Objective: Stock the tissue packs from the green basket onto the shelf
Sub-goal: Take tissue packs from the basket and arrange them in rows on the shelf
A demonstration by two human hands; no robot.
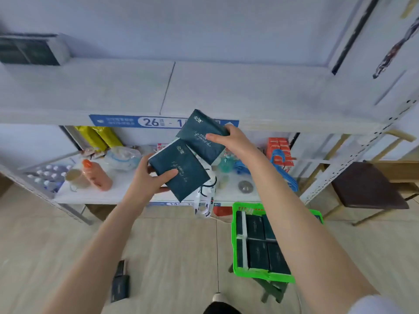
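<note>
My left hand point(150, 177) grips a dark green tissue pack point(181, 169) in front of the lower shelf. My right hand point(231, 139) holds a second dark green tissue pack point(200, 134), raised to the front edge of the white upper shelf point(226, 91). The two packs overlap slightly. A green basket point(240, 271) stands low on the right, on a small stool, with several dark tissue packs point(258, 252) packed inside; my right forearm crosses over it. Stacked dark packs point(27, 51) sit at the far left of the upper shelf.
The lower shelf point(127, 189) carries an orange bottle point(96, 176), a cup, yellow packets, red boxes point(280, 150), blue hangers and bottles. A dark brown stool point(367, 184) stands at right. One dark pack point(120, 283) lies on the wooden floor.
</note>
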